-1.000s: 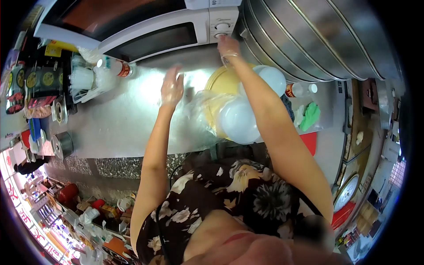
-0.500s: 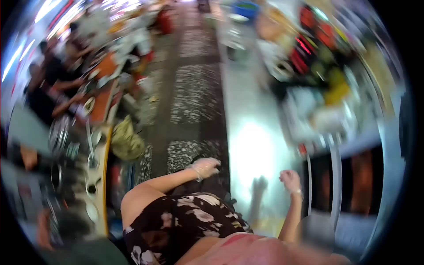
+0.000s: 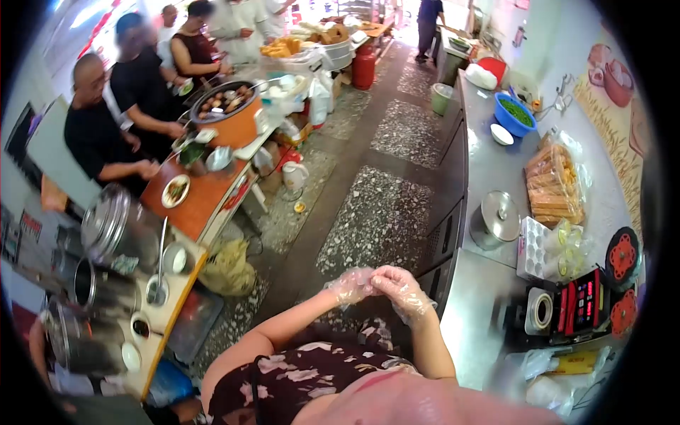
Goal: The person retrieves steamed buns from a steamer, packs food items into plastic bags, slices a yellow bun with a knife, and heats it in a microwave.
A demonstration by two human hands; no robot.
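Note:
My left hand [image 3: 350, 286] and my right hand [image 3: 401, 292] meet in front of my body, over the edge of the floor aisle. Each wears a thin clear plastic glove. The fingers of both are bent and pressed together, with the fingertips touching. Whether anything thin is pinched between them is too small to tell. Nearest on the right is the metal counter [image 3: 471, 304]; a lidded steel pot [image 3: 495, 220] stands on it, ahead of my right hand.
Several people stand at the left beside an orange pot [image 3: 234, 127] and a plate of food [image 3: 176, 191]. Steel pots and bowls line the left table. On the right counter are a blue bowl of greens [image 3: 515, 115], bagged fried sticks [image 3: 556, 184] and a red-black machine [image 3: 582, 304].
The view has turned from the microwave and counter to the aisle. My right hand has left the microwave knob. My hands, apart half a second ago, now touch each other.

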